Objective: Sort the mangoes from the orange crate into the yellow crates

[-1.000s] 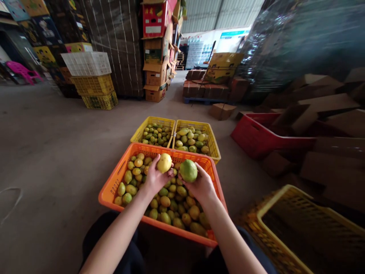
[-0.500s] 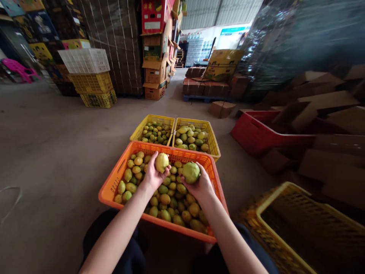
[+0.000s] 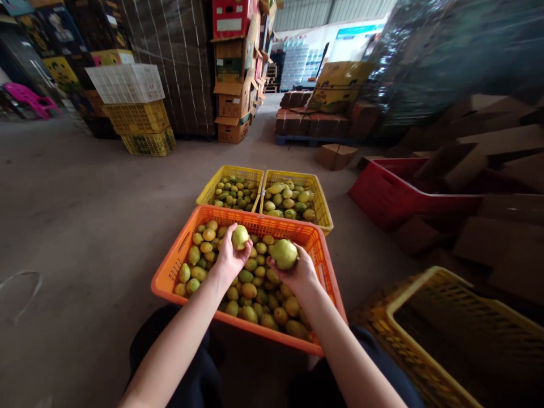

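Over the orange crate, my left hand is closed round a pale yellow-green, roundish fruit. A larger, greener round fruit rests in my right hand, fingers curled about its lower right side. Both fruits are held up at nearly the same height, a short gap apart. Below them lie many yellow and green oval fruits that fill the crate's bottom; my forearms hide part of them. I cannot tell the exact kind of fruit.
Two yellow crates of similar fruit touch the orange crate's far side. A red crate with cardboard stands at right, near another yellow crate. Stacked crates and cartons stand farther back.
Both fruits have turned in my hands: the green end on the right one and the left one's tip no longer show the same way. The view has shifted slightly.
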A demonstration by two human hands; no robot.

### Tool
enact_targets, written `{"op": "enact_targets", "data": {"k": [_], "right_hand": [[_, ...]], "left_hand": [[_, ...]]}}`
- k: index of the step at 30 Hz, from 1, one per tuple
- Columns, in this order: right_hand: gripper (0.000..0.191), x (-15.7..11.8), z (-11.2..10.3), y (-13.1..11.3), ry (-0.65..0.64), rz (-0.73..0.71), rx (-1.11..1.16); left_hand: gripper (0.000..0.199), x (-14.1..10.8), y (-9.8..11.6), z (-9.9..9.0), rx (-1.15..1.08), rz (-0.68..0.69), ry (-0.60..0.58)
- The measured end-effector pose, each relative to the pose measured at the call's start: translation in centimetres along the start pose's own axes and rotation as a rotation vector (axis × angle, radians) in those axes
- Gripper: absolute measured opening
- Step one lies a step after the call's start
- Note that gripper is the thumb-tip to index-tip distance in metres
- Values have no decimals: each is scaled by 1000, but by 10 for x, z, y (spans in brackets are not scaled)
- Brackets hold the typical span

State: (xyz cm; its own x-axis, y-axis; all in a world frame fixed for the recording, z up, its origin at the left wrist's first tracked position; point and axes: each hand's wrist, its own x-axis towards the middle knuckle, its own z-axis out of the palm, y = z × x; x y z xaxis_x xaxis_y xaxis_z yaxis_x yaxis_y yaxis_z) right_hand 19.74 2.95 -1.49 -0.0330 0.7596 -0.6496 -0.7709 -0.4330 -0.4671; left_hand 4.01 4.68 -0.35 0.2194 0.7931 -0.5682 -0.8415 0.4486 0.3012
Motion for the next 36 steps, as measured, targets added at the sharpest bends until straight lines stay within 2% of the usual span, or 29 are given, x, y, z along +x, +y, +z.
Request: {"op": "enact_targets", "data": {"k": [3, 6, 9, 14, 21, 28, 36], "right_hand": [[26, -2, 1, 0, -8, 45, -39], [29, -4, 2, -1, -82, 58, -67], [23, -7, 3, -2, -144, 11, -84], [7, -9, 7, -2, -167, -18, -94], [12, -7, 10, 1, -108, 48, -43], [20, -8, 9, -2, -138, 62, -81], [6, 0, 5, -1, -180, -14, -61]], "left_hand": [[35, -2, 4, -1, 23, -77, -80], [31, -4, 4, 0, 82, -17, -137], [25, -5, 5, 2, 109, 68, -86], [28, -5, 7, 4, -25, -38, -60], [37, -4, 4, 2, 37, -57, -60], [41, -4, 5, 1, 111, -30, -68], [21, 2, 5, 4, 193, 96, -11]]}}
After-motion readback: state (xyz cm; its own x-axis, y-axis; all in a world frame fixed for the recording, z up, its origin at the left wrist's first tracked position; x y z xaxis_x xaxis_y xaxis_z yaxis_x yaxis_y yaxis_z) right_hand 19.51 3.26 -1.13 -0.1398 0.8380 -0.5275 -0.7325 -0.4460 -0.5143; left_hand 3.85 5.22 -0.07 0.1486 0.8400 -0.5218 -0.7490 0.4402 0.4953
